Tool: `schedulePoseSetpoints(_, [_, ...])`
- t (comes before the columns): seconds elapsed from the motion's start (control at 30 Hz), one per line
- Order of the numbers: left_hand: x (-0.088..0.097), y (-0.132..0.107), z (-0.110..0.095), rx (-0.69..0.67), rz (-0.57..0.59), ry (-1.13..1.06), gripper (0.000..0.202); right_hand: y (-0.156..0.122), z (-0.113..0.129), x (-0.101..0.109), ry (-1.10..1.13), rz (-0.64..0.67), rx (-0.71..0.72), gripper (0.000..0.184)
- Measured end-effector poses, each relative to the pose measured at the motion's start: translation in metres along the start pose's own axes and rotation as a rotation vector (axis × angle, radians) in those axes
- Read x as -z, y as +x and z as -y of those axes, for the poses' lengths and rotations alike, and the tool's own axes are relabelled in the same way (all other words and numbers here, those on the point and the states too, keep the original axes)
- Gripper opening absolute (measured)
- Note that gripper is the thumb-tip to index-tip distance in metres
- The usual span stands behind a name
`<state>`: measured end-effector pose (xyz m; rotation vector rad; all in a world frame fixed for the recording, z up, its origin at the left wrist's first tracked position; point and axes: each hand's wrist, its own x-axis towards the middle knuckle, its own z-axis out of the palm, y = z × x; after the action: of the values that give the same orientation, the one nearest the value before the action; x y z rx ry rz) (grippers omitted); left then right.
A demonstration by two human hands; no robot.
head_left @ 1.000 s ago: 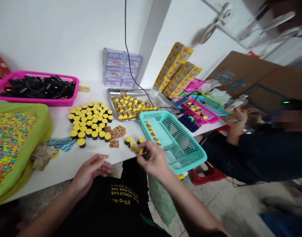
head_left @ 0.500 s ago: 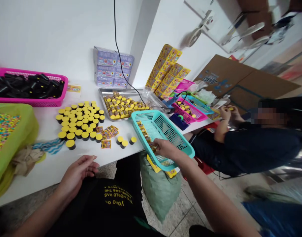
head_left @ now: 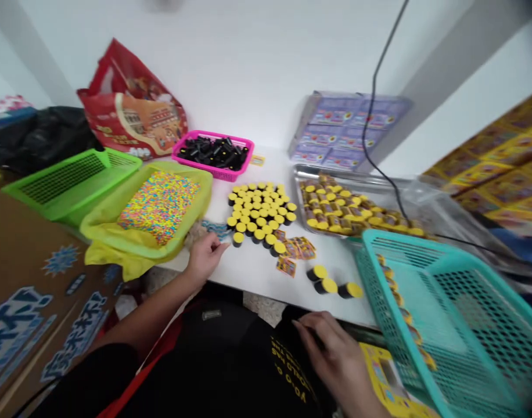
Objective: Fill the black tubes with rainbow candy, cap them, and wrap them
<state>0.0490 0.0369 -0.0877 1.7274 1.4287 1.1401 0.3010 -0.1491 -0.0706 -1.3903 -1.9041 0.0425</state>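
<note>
My left hand [head_left: 204, 258] hovers over the table's front edge, fingers partly curled and apart, with nothing visible in it. Just beyond its fingertips are a blue-striped cloth [head_left: 216, 228] and a cluster of small black tubs with yellow lids [head_left: 260, 213]. My right hand [head_left: 329, 348] is low over my lap, loosely open, its fingers bent and nothing seen in them. Three more yellow-lidded tubs [head_left: 326, 285] stand on the table above it. To its right, a turquoise basket [head_left: 449, 325] holds a row of wrapped tubs [head_left: 401, 302] along its left side.
Small printed labels [head_left: 298, 248] lie by the cluster. A metal tray [head_left: 303, 174] holds wrapped tubs. At left stand a yellow-lined tub of colourful pellets [head_left: 161, 203], a green basket [head_left: 74, 180], a pink basket [head_left: 214, 174] of black pieces and a cardboard box [head_left: 39, 290]. A cable [head_left: 373, 98] hangs down.
The view has swung left. My right hand has left the wrapped tubs in the turquoise basket and come back over my lap. My left hand has moved towards the striped cloth and tub cluster.
</note>
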Motion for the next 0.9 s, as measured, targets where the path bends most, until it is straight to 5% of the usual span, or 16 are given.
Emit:
schedulePoseSetpoints(0.07, [0.011, 0.014, 0.008, 0.007, 0.021, 0.216, 0.011, 0.003, -0.002, -0.032, 0.076, 0.069, 0.009, 0.011])
schedulePoseSetpoints(0.17, [0.019, 0.031, 0.016, 0.050, 0.111, 0.433, 0.021, 0.008, -0.003, -0.055, 0.111, 0.136, 0.017, 0.018])
schedulePoseSetpoints(0.27, [0.019, 0.042, 0.018, 0.063, 0.189, 0.506, 0.010, 0.013, -0.004, -0.055, 0.096, 0.118, -0.006, 0.018])
schedulePoseSetpoints(0.43, [0.020, 0.045, 0.013, 0.020, 0.284, 0.621, 0.021, 0.012, -0.016, -0.042, 0.045, -0.008, -0.145, 0.018])
schedulePoseSetpoints(0.57, [0.017, 0.025, -0.003, -0.020, 0.244, 0.715, 0.029, 0.003, -0.029, -0.038, -0.011, -0.145, -0.278, 0.018])
schedulePoseSetpoints(0.73, [-0.011, 0.000, -0.027, -0.196, 0.219, 0.562, 0.015, 0.003, -0.033, -0.038, -0.087, -0.253, -0.334, 0.021])
schedulePoseSetpoints(0.9, [-0.029, 0.011, -0.032, -0.028, 0.216, 0.484, 0.040, 0.019, -0.029, -0.051, -0.044, -0.177, -0.279, 0.020])
